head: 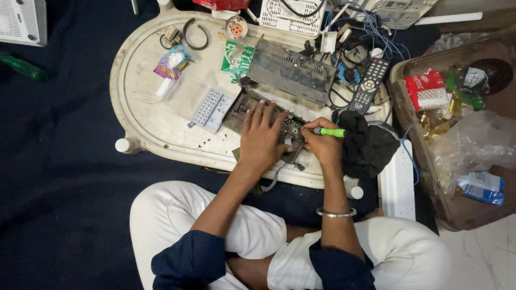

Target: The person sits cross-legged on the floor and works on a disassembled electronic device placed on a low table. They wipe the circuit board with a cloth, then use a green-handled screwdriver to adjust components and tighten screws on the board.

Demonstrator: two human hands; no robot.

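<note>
circuit board (244, 110) | dark, flat on white tray | green-handled screwdriver (329, 132) | level, tip on board

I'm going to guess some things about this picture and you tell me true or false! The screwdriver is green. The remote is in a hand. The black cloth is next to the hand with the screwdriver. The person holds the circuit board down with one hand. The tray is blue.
1. The screwdriver has a green handle. True.
2. The remote is in a hand. False: it lies on the tray, untouched.
3. The black cloth is beside the right hand. True.
4. The left hand presses on the circuit board. True.
5. The tray is blue. False: it is cream-white.
</note>
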